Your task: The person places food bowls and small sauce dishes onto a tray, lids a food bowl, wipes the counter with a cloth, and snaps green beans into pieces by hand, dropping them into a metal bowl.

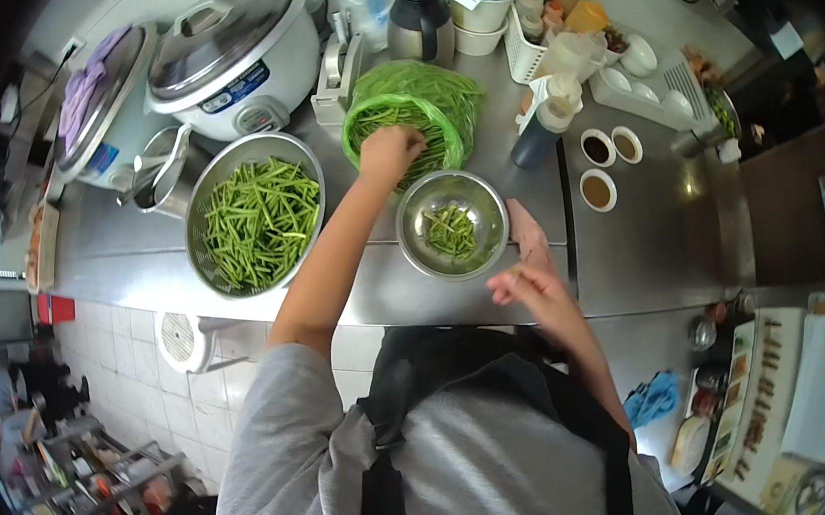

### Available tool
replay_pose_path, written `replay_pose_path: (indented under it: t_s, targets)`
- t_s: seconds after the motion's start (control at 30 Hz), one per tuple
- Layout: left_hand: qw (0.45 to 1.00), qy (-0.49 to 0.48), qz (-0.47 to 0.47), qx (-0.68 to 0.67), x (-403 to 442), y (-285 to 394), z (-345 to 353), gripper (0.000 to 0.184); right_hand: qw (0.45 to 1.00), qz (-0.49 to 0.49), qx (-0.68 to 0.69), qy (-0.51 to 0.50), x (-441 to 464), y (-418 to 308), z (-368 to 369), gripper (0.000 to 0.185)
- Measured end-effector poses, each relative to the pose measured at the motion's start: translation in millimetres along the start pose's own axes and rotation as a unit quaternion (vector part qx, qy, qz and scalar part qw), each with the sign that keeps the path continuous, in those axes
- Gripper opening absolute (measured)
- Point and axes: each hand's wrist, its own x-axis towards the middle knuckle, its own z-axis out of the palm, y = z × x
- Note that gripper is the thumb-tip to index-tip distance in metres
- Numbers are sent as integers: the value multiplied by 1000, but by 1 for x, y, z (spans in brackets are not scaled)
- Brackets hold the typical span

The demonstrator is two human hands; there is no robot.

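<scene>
My left hand reaches over the mouth of a green plastic bag holding long green beans. Its fingers are curled together, and what they may grip is hidden. Just below the bag stands a steel bowl with a few cut bean pieces and trimmed ends in it. My right hand hovers at the bowl's lower right, near the counter's front edge. The fingers are drawn in and slightly blurred; anything between them is too small to make out. Left of my arm, a large steel colander holds many cut green beans.
Two rice cookers, a steel pot, a tape dispenser and a thermos jug line the back. A dark sauce bottle and three small sauce cups stand right. A pinkish cloth lies beside the bowl.
</scene>
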Motion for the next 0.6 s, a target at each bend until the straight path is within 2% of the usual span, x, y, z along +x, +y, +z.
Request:
replay_pose_path:
  t_s: [0.07, 0.17, 0.2, 0.3, 0.33, 0.43, 0.53, 0.6]
  targets:
    - [999, 11, 12, -31, -5, -8, -14, 17, 994, -52, -72, 65, 16, 0, -2, 26]
    - [982, 100, 143, -78, -18, 1, -43, 15, 951, -112, -240, 162, 42, -16, 17, 25]
    - [978, 89, 148, -113, -25, 13, -56, 11, 929, -120, -294, 191, 51, -23, 26, 25]
    - [953, 103, 261, -113, -41, 25, -68, 18, 879, -195, -333, 281, 83, -34, 55, 23]
    - [949, 91, 277, -119, -47, 26, -70, 19, 876, -170, -351, 286, 88, -40, 63, 23]
    - [938, 67, 311, -136, -56, 24, -77, 21, 795, -153, -523, 266, 95, -38, 74, 21]
    - [939, 45, 309, -147, -73, 12, -84, 20, 901, -117, -366, 202, 91, -35, 88, 24]
    - [947, 47, 274, -161, -84, 3, -88, 18, 950, -73, -258, 159, 90, -25, 96, 25]
